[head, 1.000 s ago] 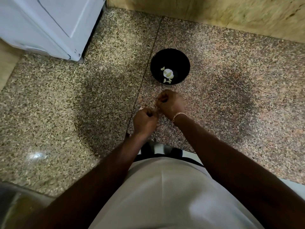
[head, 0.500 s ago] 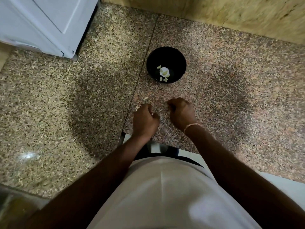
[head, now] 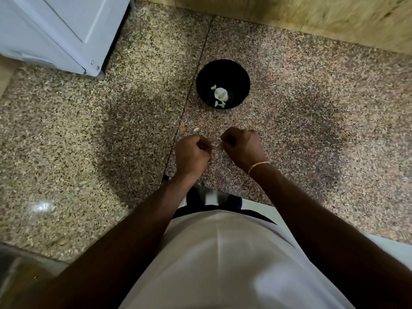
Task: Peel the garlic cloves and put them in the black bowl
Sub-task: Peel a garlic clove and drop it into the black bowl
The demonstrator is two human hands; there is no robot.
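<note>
The black bowl (head: 242, 83) stands on the speckled stone counter (head: 312, 130), beyond my hands. Several peeled garlic cloves (head: 219, 95) lie in its bottom. One loose pale clove (head: 196, 129) rests on the counter just above my left hand. My left hand (head: 192, 153) is curled in a fist; what it holds is mostly hidden by the fingers. My right hand (head: 243, 146), with a thin band at the wrist, is also closed, and a pale sliver of garlic skin (head: 217, 144) shows at its fingertips between the two hands.
A white appliance (head: 55, 30) stands at the back left. A wooden wall (head: 312, 21) runs along the back. A seam (head: 189, 97) crosses the counter left of the bowl. The counter's front edge lies just below my wrists.
My hands have pulled apart and drawn back from the bowl towards me. The right hand moved right. A loose clove now shows on the counter above the left hand.
</note>
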